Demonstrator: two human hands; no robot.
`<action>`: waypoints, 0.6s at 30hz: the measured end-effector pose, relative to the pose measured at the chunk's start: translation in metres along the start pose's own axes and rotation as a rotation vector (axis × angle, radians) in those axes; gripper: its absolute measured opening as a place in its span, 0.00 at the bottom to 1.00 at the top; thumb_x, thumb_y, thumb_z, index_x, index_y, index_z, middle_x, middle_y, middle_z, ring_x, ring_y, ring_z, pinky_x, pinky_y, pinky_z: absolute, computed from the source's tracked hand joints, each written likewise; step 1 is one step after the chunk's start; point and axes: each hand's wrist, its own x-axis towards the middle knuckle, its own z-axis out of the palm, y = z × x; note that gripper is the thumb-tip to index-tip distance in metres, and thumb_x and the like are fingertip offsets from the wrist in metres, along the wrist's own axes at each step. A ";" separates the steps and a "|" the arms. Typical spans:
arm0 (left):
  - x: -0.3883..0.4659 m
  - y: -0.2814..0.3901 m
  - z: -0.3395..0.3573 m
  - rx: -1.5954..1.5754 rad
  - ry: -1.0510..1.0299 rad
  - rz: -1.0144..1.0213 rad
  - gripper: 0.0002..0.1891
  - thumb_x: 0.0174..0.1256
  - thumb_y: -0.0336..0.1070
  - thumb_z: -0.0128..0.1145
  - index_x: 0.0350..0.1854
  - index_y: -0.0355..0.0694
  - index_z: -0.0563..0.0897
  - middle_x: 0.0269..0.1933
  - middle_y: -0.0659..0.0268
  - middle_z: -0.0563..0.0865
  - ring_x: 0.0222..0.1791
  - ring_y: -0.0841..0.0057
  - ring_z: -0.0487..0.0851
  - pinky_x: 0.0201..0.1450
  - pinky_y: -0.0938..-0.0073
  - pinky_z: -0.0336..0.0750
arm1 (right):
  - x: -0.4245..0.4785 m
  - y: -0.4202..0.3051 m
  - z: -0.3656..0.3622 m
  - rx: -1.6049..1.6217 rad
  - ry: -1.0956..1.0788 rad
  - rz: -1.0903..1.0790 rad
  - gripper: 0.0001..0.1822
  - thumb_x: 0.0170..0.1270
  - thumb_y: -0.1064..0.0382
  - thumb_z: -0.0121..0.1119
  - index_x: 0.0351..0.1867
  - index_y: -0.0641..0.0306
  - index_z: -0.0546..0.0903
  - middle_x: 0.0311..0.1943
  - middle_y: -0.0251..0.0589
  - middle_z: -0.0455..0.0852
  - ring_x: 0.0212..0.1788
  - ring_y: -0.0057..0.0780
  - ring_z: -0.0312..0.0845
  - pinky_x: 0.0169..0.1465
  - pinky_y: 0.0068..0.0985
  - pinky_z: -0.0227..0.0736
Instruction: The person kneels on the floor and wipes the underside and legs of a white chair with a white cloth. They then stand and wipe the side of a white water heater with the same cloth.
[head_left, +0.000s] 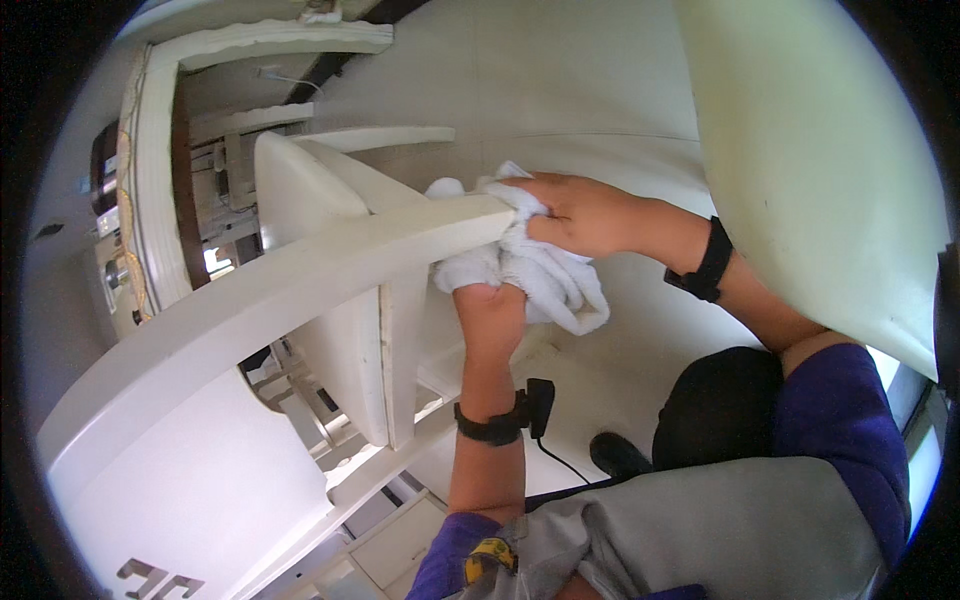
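A white terry cloth (559, 281) is bunched around the near end of a curved white handrail (337, 251). My right hand (562, 210) grips the cloth at the rail's right end, with the thumb and fingers pressed into its folds. Below the rail, my left hand (491, 300) reaches up into the same cloth, and its fingers are hidden by the cloth and the rail. Part of the cloth hangs loose to the right of my left wrist.
White panels and posts (337, 360) stand under the rail, with gaps opening onto a lower level. A pale rounded surface (817, 150) bulges close over my right forearm. A moulded white frame (161, 187) is at the upper left. A black shoe (619, 454) shows on the floor.
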 end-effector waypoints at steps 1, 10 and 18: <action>0.002 -0.001 -0.004 0.035 -0.025 0.024 0.29 0.56 0.16 0.51 0.64 0.28 0.67 0.64 0.55 0.73 0.65 0.68 0.70 0.67 0.71 0.63 | 0.002 0.001 0.000 0.007 -0.035 0.071 0.31 0.62 0.64 0.47 0.70 0.60 0.62 0.62 0.58 0.71 0.61 0.54 0.69 0.66 0.38 0.64; -0.011 0.026 -0.025 0.490 -0.117 -0.192 0.26 0.61 0.27 0.58 0.62 0.33 0.70 0.62 0.57 0.75 0.64 0.67 0.71 0.65 0.69 0.65 | 0.013 -0.134 -0.002 -0.136 0.161 -0.363 0.35 0.58 0.71 0.50 0.71 0.59 0.62 0.68 0.61 0.62 0.64 0.54 0.66 0.61 0.35 0.70; 0.000 0.004 -0.018 0.532 -0.091 -0.032 0.26 0.62 0.30 0.59 0.62 0.34 0.69 0.62 0.57 0.74 0.63 0.67 0.72 0.64 0.68 0.66 | 0.021 -0.138 0.002 0.095 0.069 -0.413 0.38 0.59 0.78 0.46 0.73 0.46 0.61 0.73 0.50 0.57 0.70 0.46 0.61 0.67 0.32 0.66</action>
